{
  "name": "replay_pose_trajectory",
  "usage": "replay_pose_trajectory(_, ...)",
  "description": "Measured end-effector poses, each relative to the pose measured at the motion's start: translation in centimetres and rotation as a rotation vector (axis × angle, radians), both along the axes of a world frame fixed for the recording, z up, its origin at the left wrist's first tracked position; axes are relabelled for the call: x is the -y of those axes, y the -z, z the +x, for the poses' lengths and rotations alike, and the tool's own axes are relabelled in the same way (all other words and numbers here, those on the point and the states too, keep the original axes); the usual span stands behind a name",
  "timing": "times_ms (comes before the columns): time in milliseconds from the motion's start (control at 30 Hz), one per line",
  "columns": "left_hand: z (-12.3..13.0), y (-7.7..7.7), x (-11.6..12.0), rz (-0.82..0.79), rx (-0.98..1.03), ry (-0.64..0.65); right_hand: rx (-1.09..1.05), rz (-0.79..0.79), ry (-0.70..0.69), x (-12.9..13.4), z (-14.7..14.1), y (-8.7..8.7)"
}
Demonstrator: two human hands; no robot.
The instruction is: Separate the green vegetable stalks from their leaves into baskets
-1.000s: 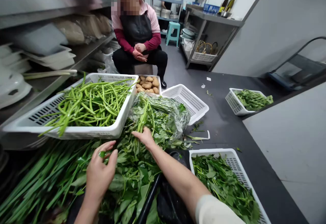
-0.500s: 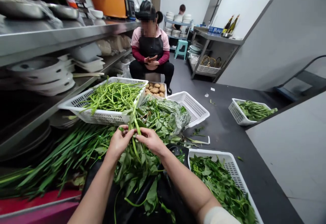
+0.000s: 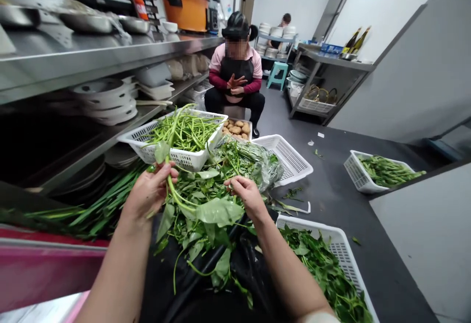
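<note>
My left hand [image 3: 151,189] is closed round a few long, leafy green stems [image 3: 172,182] that look like water spinach. Their upper ends point at the basket of cut stems; a broad leaf [image 3: 221,212] hangs from the lower part. To the right, apart from those stems, my right hand [image 3: 247,195] is pinched, and I cannot make out what its fingertips hold. Beneath both hands, a heap of leafy greens [image 3: 195,239] lies over my black apron [image 3: 235,284]. A white basket of stripped green stems [image 3: 187,134] stands just beyond my left hand.
At lower right stands a white basket of leaves [image 3: 320,264]. Ahead are bagged greens [image 3: 250,161], a white basket [image 3: 281,159], and potatoes [image 3: 237,128]. A co-worker [image 3: 237,68] sits facing me. Steel shelving [image 3: 110,63] runs along the left; long green leaves [image 3: 106,210] lie below it.
My hands have moved apart: the left went left with the stems, the right went right. The view has shifted left. The co-worker's hand has lifted and spread.
</note>
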State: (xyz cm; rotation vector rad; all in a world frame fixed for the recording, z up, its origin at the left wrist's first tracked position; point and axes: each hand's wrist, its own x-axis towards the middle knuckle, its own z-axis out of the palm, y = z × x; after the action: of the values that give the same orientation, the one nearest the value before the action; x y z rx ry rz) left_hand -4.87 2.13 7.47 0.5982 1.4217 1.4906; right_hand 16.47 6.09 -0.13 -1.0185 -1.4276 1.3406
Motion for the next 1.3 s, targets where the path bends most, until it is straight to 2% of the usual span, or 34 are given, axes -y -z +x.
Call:
replay_pose_trajectory(100,0.9,0.5,0.1,-0.009,0.021,0.057,-0.029,0.078,-0.097,2.3,0.1,-3.9)
replay_pose_trajectory(200,2.1,0.8,0.3,0.026,-0.030,0.143,0.111,0.205,-0.221,3.1,-0.4,-5.9)
replay_pose_trajectory(267,2.9,0.8,0.6,0.056,-0.061,0.179,0.203,0.228,-0.309,3.2,-1.1,-6.0)
replay_pose_trajectory(333,3.5,0.7,0.8,0.070,-0.061,0.204,0.223,0.167,-0.368,3.2,-1.9,-5.2)
replay_pose_trajectory(467,3.9,0.9,1.0,0.067,-0.018,0.246,0.093,-0.017,-0.453,3.5,-3.2,-3.3)
replay_pose_trajectory(533,3.9,1.4,0.9,0.062,0.008,0.240,0.021,-0.062,-0.409,3.7,-3.6,-2.6)
replay_pose_trajectory(600,3.9,2.0,0.7,0.063,0.023,0.227,-0.080,-0.146,-0.280,3.5,-3.9,-1.9)
replay_pose_trajectory(733,3.9,3.6,0.7,0.122,0.012,0.189,-0.380,-0.518,0.013,1.8,-3.3,-0.6)
replay_pose_trajectory(800,3.9,4.0,0.9,0.116,0.015,0.153,-0.483,-0.606,0.170,1.1,-2.5,-0.2)
replay_pose_trajectory(867,3.9,4.1,1.1,0.065,-0.004,0.177,-0.487,-0.536,0.240,1.2,-1.6,-0.4)
replay_pose_trajectory(900,4.0,4.1,1.2,0.045,-0.032,0.207,-0.429,-0.452,0.206,1.6,-1.4,-0.7)
replay_pose_trajectory(1000,4.4,3.8,1.4,0.057,-0.188,0.256,-0.033,-0.070,-0.010,3.6,-1.3,-2.1)
replay_pose_trajectory(1100,4.8,3.6,1.5,0.104,-0.376,0.281,0.364,0.299,-0.107,5.2,-2.2,-2.9)
replay_pose_trajectory(1167,4.8,3.5,1.7,0.116,-0.448,0.339,0.462,0.385,-0.165,5.3,-2.7,-2.9)
replay_pose_trajectory(1233,4.7,3.3,2.1,0.109,-0.480,0.410,0.476,0.396,-0.208,4.8,-2.7,-2.5)
replay_pose_trajectory(1300,4.7,3.0,2.7,0.078,-0.492,0.479,0.450,0.370,-0.110,3.9,-2.0,-2.1)
